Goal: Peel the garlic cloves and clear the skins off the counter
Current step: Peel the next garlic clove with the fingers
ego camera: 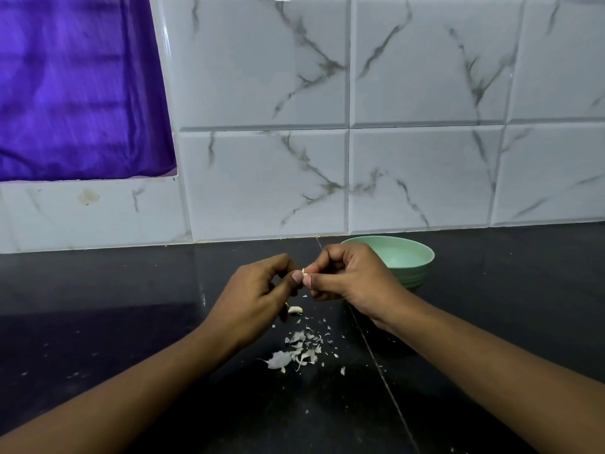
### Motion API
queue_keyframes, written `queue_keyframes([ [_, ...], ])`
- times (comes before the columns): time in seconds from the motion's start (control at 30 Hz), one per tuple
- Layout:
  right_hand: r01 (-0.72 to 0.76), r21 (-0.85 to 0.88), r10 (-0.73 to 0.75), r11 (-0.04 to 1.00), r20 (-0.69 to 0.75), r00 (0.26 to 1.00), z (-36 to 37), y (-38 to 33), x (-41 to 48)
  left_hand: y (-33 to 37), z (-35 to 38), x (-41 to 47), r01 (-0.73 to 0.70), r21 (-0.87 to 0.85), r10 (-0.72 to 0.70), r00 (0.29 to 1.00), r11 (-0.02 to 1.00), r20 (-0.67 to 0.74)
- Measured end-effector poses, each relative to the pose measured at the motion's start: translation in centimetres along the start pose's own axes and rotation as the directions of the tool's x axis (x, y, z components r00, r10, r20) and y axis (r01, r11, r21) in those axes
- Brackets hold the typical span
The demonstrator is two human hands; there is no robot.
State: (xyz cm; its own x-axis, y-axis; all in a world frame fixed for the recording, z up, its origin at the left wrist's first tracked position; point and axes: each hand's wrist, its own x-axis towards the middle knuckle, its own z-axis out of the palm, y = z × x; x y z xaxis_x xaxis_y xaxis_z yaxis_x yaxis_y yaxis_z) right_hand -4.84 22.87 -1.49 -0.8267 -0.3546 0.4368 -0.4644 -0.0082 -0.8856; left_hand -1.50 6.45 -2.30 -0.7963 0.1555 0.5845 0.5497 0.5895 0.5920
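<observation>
Both hands are up over the black counter (131, 306), meeting just in front of the bowl. Left hand (258, 290): fingers curled, thumb and forefinger tips pinching a garlic clove (303, 272). Right hand (350, 276): fingers also curled in, thumb and forefinger pinching the same clove from the other side. Only a small white bit of it shows between the fingertips, so I can't tell how much skin is on it.

A second clove (295, 310) lies on the counter directly below the hands, just beside the left hand's lower fingers. It looks pale and bare.

The garlic skins (301, 350) lie in a loose pile on the counter, nearer the person than that clove and between the two forearms. One bigger papery piece sits at the pile's left edge. Small flakes are scattered around it, and a few specks lie further out toward the near edge.

Container: one mint-green bowl (420, 273), upright on the counter, behind and to the right of the right hand and close to the wall. The right hand hides its left part. The part of the inside in view shows only a plain pale green surface.

Background: a marble-pattern tile wall (425, 175) and a purple cloth (82, 93) at upper left.
</observation>
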Motion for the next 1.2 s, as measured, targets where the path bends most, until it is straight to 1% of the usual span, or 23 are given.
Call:
queue_keyframes([
  [0.07, 0.085, -0.13, -0.088, 0.988, -0.013, 0.996, 0.1, 0.3, -0.1, 0.0, 0.2, -0.1, 0.018, -0.082, -0.021, 0.999, 0.996, -0.028],
  [0.17, 0.266, -0.367, -0.296, 0.892, -0.028, 0.955, 0.1, 0.4, -0.3, 0.1, 0.5, 0.1, 0.091, -0.237, -0.097, 0.995, 0.967, -0.013],
  [0.23, 0.405, -0.506, -0.467, 0.762, 0.004, 0.884, 0.1, 0.4, -0.4, 0.6, 0.7, 0.1, 0.142, -0.307, -0.144, 0.989, 0.941, 0.016],
  [0.3, 0.505, -0.627, -0.594, 0.593, 0.083, 0.8, 0.0, 0.5, -0.4, 1.0, 0.8, 0.2, 0.222, -0.439, -0.221, 0.974, 0.871, 0.052],
  [0.4, 0.581, -0.725, -0.67, 0.369, 0.226, 0.707, -0.5, 0.4, -0.2, 1.3, 1.1, 0.2, 0.326, -0.561, -0.318, 0.941, 0.761, 0.116],
  [0.43, 0.582, -0.729, -0.668, 0.36, 0.234, 0.707, -0.5, 0.4, -0.3, 1.3, 1.2, 0.2, 0.338, -0.578, -0.329, 0.936, 0.743, 0.124],
  [0.47, 0.559, -0.715, -0.648, 0.42, 0.195, 0.736, -0.5, 0.6, -0.3, 1.2, 1.2, 0.3, 0.328, -0.582, -0.321, 0.94, 0.744, 0.12],
  [0.5, 0.506, -0.656, -0.593, 0.56, 0.109, 0.798, -0.3, 0.5, -0.3, 1.0, 1.1, 0.3, 0.294, -0.57, -0.292, 0.951, 0.767, 0.099],
  [0.57, 0.293, -0.376, -0.335, 0.879, -0.051, 0.941, 0.0, 0.1, -0.3, 0.4, 0.9, 0.3, 0.183, -0.476, -0.189, 0.981, 0.86, 0.035],
  [0.6, 0.164, -0.201, -0.181, 0.966, -0.066, 0.981, 0.2, -0.2, -0.2, 0.1, 0.7, 0.3, 0.125, -0.401, -0.132, 0.991, 0.907, 0.009],
  [0.63, 0.041, -0.047, -0.044, 0.998, -0.054, 0.998, 0.3, -0.2, -0.1, -0.2, 0.7, 0.3, 0.071, -0.318, -0.077, 0.997, 0.945, -0.008],
  [0.7, -0.145, 0.135, 0.144, 0.98, 0.012, 0.989, 0.0, -0.4, 0.0, -0.7, 0.5, 0.3, -0.049, -0.132, 0.047, 0.999, 0.99, -0.022],
  [0.77, -0.276, 0.202, 0.262, 0.94, 0.095, 0.96, -0.4, -0.8, 0.1, -0.8, 0.3, 0.3, -0.179, 0.034, 0.18, 0.983, 0.983, -0.037],
  [0.83, -0.358, 0.217, 0.329, 0.908, 0.157, 0.931, -0.8, -1.1, 0.1, -0.8, 0.1, 0.3, -0.267, 0.176, 0.276, 0.961, 0.947, -0.03],
  [0.87, -0.372, 0.21, 0.342, 0.904, 0.167, 0.925, -0.9, -1.3, 0.1, -0.8, 0.1, 0.3, -0.274, 0.203, 0.285, 0.958, 0.94, -0.024],
  [0.9, -0.356, 0.192, 0.329, 0.915, 0.158, 0.931, -0.9, -1.4, 0.1, -0.8, 0.3, 0.2, -0.243, 0.166, 0.251, 0.968, 0.956, -0.025],
  [0.93, -0.292, 0.139, 0.275, 0.946, 0.129, 0.953, -0.9, -1.4, 0.1, -0.6, 0.5, 0.1, -0.172, 0.049, 0.173, 0.985, 0.984, -0.025],
  [0.97, -0.176, 0.024, 0.173, 0.984, 0.087, 0.981, -1.0, -1.3, 0.1, -0.4, 0.8, 0.1, -0.074, -0.113, 0.073, 0.997, 0.991, -0.015],
  [1.0, -0.023, -0.147, 0.031, 0.989, 0.058, 0.998, -1.1, -1.2, 0.1, -0.2, 1.0, 0.1, 0.027, -0.266, -0.027, 1.0, 0.964, 0.004],
  [1.03, 0.134, -0.319, -0.123, 0.938, 0.057, 0.991, -1.1, -1.1, 0.0, 0.2, 1.2, 0.1, 0.111, -0.38, -0.111, 0.994, 0.918, 0.024],
  [1.1, 0.382, -0.536, -0.375, 0.753, 0.128, 0.918, -1.2, -0.9, 0.0, 0.7, 1.4, 0.1, 0.226, -0.516, -0.228, 0.972, 0.826, 0.06],
  [1.17, 0.576, -0.647, -0.567, 0.499, 0.259, 0.782, -1.3, -0.8, 0.2, 1.1, 1.5, 0.2, 0.322, -0.594, -0.326, 0.94, 0.738, 0.105],
  [1.2, 0.637, -0.681, -0.617, 0.362, 0.338, 0.711, -1.3, -0.7, 0.2, 1.2, 1.5, 0.3, 0.362, -0.616, -0.363, 0.923, 0.7, 0.13],
])
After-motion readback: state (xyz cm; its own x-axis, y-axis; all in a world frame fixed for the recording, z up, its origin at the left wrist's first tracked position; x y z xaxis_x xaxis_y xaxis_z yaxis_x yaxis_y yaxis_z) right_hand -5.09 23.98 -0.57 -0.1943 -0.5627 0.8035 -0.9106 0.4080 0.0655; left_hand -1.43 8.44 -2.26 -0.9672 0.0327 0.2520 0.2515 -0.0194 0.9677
